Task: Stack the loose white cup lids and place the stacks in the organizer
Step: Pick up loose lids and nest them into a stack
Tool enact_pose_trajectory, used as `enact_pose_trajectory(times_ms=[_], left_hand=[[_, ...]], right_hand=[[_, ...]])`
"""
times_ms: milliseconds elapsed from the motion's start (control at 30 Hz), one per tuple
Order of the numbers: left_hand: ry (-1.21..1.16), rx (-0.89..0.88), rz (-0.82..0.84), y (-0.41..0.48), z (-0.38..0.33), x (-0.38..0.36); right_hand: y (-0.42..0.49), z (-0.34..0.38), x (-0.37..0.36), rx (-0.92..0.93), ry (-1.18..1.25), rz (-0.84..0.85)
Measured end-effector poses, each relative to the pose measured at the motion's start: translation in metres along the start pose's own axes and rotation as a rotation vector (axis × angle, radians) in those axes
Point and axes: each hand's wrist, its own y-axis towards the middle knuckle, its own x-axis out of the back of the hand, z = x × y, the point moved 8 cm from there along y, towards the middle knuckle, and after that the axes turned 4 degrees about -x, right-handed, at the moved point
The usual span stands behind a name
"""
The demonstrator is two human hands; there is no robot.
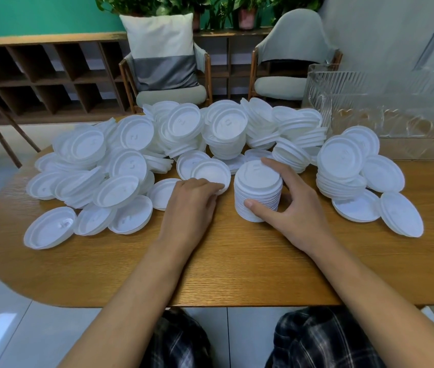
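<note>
My right grip [290, 205] wraps the stack [258, 187], thumb near, fingers far, steadying it upright mid-surface [210, 261]; its long axis is vertical, tops up. My left grip [192, 200] pinches a tilted lid [210, 170] just beside it, likely to add next. The organizer [370, 107] stands far right.
</note>
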Motion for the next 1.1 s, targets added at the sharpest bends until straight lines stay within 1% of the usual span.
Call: enact_pose_trajectory(times_ms=[133, 267, 333, 500, 600, 667, 767, 900, 1100], left_hand=[[-0.134, 0.074, -0.048, 0.000, 0.002, 0.007], [-0.307, 0.201, -0.215, 0.000, 0.004, 0.024], [-0.431, 0.264, -0.257, -0.001, 0.002, 0.028], [-0.839, 0.381, -0.273, 0.002, 0.002, 0.027], [-0.988, 0.430, -0.245, 0.004, 0.000, 0.023], [-0.991, 0.396, -0.215, 0.007, -0.002, 0.019], [-0.849, 0.299, -0.154, 0.014, -0.004, 0.011], [-0.722, 0.219, -0.035, 0.018, -0.014, -0.003], [-0.635, 0.198, -0.032, 0.018, -0.020, -0.001]], right_hand=[[0.000, -0.001, 0.000, 0.004, -0.007, -0.003], [0.000, 0.000, -0.001, 0.002, -0.010, 0.001], [0.000, 0.001, -0.001, 0.004, 0.009, 0.001], [0.001, 0.001, -0.004, -0.008, 0.040, 0.024], [0.001, 0.004, -0.004, 0.018, 0.052, 0.025], [0.000, 0.008, -0.004, 0.036, 0.050, 0.035], [0.000, 0.010, -0.007, 0.053, 0.049, 0.064], [0.000, 0.013, -0.010, 0.085, 0.051, 0.088], [-0.001, 0.014, -0.011, 0.099, 0.022, 0.050]])
